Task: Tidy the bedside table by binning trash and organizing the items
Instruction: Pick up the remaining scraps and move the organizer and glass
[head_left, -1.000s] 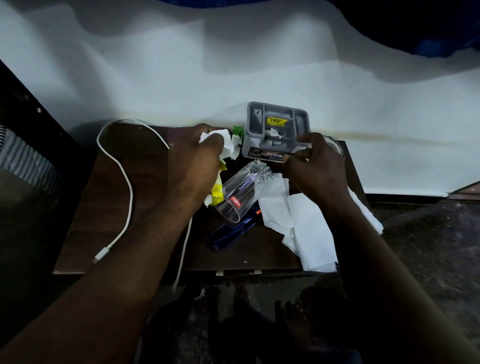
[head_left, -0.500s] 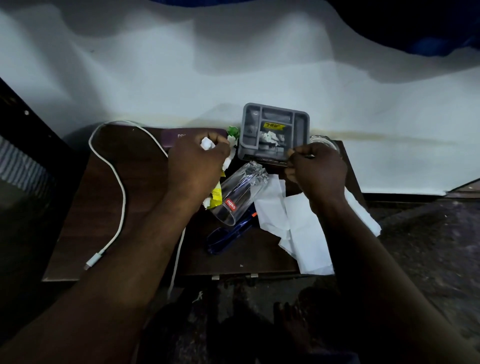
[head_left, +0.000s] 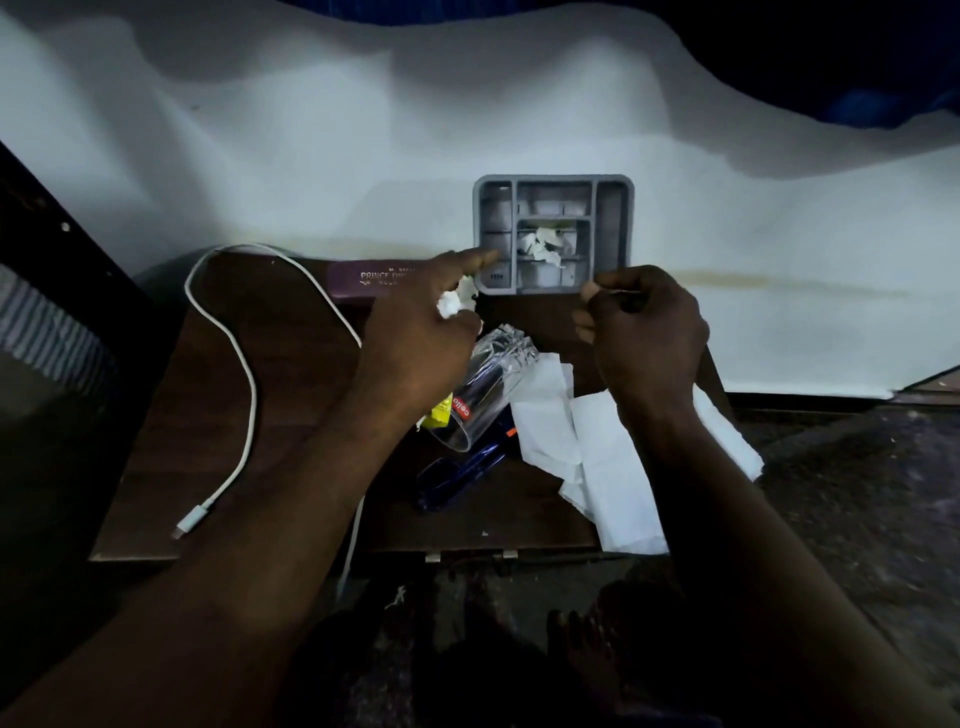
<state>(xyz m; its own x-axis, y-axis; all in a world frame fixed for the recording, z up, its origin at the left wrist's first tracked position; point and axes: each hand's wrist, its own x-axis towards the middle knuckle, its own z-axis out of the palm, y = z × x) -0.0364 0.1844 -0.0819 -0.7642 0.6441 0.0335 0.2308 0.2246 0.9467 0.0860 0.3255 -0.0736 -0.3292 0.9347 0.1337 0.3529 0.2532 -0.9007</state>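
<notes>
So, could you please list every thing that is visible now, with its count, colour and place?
organizer tray: 1, grey, tipped up at table's far edge, paper scraps inside
drinking glass: 1, clear, lying on its side, table centre
tissue sheets: several, white, table's right
charging cable: 1, white, table's left
box: 1, maroon, far edge
pen: 1, blue, near the glass
wrapper: 1, yellow, beside the glass
table: 1, dark brown
left hand: holds crumpled white paper
right hand: closed, at tray's edge

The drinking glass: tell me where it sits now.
In the head view, the drinking glass lies on its side mid-table, between the left hand and the white tissues.
</notes>
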